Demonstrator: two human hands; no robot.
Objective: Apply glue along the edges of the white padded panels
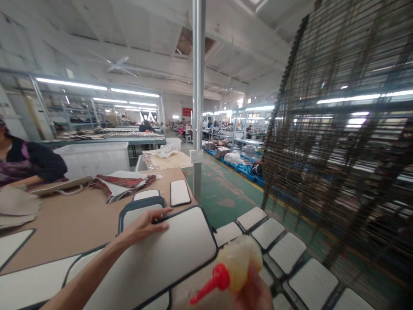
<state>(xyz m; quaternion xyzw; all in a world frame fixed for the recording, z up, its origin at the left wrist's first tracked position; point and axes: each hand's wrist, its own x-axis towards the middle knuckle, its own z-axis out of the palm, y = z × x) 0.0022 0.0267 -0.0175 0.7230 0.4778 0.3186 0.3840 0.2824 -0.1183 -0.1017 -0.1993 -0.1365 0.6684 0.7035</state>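
Observation:
My left hand [146, 224] reaches across the brown table [74, 224], fingers stretched out and resting on the top edge of a large white panel with dark trim [161, 258]. At the bottom of the view my right hand [254, 292] grips a yellowish squeeze bottle [238, 260] with a red nozzle that points down to the left. Smaller white trimmed panels [180, 192] lie just beyond my left hand, one stacked partly under the large panel.
Several white trimmed panels [277, 247] lie in rows on the right. A tall dark wire rack [348, 142] fills the right side. A steel pole [198, 99] stands ahead. Another person [26, 161] sits at the far left by patterned fabric [121, 183].

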